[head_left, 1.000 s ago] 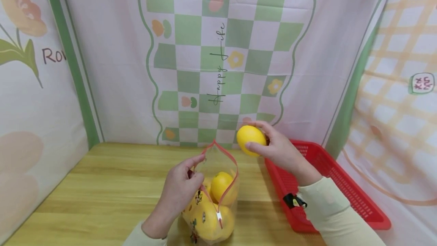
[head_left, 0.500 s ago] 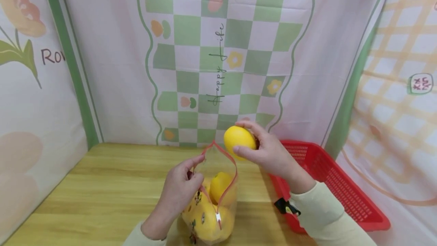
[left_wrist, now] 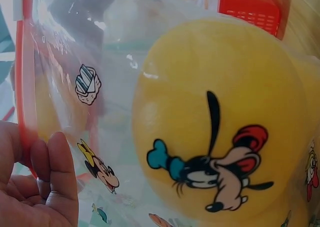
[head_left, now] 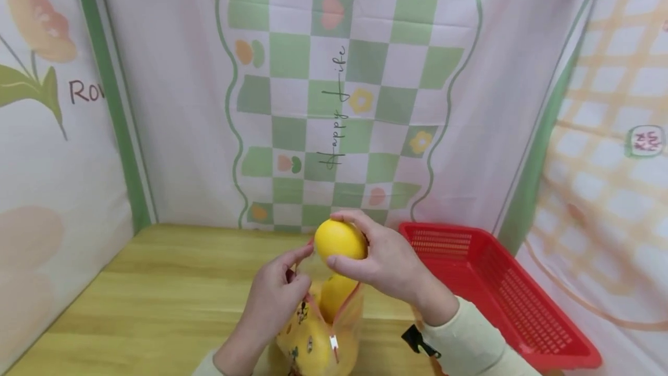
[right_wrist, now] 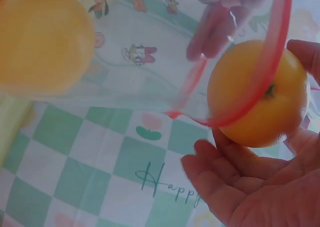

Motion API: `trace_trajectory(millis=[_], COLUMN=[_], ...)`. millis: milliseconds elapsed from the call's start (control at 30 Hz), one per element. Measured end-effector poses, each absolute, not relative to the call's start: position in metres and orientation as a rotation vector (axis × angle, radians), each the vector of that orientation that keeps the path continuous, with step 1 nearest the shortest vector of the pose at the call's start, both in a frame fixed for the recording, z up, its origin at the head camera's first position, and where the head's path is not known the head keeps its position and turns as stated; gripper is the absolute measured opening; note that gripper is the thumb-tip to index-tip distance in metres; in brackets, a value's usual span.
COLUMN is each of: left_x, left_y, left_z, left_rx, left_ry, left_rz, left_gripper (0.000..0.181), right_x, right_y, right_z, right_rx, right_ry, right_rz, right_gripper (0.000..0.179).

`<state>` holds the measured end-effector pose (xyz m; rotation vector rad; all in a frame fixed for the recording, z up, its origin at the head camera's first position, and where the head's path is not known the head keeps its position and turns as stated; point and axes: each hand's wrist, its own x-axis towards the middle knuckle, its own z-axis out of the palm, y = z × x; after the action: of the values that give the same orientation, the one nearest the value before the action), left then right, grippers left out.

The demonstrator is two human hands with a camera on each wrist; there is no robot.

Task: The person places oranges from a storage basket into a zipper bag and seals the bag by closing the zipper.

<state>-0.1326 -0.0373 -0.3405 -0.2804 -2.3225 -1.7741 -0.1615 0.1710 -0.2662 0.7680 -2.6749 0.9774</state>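
Three printed cloths (head_left: 334,91) surround the wood-grain table (head_left: 172,300) beneath the bag (head_left: 320,332).

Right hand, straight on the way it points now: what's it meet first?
The yellow fruit in the right hand leads, likely meeting the bag's red rim by the left hand first; depth is unclear.

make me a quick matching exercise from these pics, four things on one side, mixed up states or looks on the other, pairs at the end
1. left hand
2. red basket
3. right hand
4. clear bag

A. grasps a yellow fruit
B. printed with cartoon figures
C. grips the bag's edge
D. has perforated walls

Pairs: 1-C, 2-D, 3-A, 4-B
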Motion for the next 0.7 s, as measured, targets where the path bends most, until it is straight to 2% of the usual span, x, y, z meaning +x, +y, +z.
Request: trace_trajectory(millis=[700], left_x=[-0.134], left_y=[-0.039], left_z=[-0.341], left_rx=[-0.281], left_ry=[-2.314], left_rz=[-1.753], left_gripper=[0.053], right_x=[-0.164], right_y=[0.164], right_z=[-0.285], right_rx=[0.807], right_ry=[-2.708], right_rz=[0.668], right_gripper=[0.063])
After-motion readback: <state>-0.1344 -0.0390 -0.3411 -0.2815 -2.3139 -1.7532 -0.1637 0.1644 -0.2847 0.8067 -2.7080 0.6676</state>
